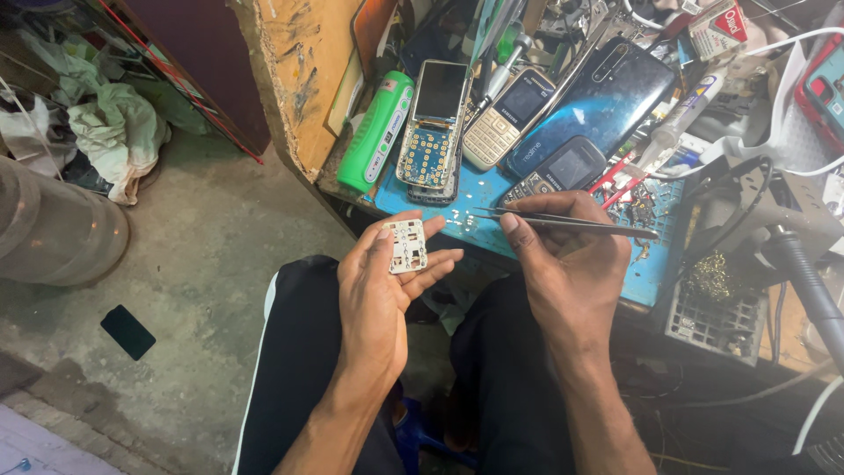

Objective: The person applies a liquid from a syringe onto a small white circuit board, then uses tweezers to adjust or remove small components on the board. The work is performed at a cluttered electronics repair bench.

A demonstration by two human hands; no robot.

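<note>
My left hand [380,290] is raised over my lap and pinches a small white square keypad board [407,246] between thumb and fingers. My right hand [567,264] grips metal tweezers [563,223], with the tips pointing left toward the board and stopping just short of it. Both hands hover at the front edge of a cluttered blue work mat [651,268].
On the mat lie a stripped phone with a bare keypad board [432,123], a green cylindrical torch [376,132], a gold keypad phone [508,119], a dark smartphone [598,101] and a black keypad phone [558,169]. A soldering stand [716,308] sits right. Concrete floor with a dark phone [127,332] lies left.
</note>
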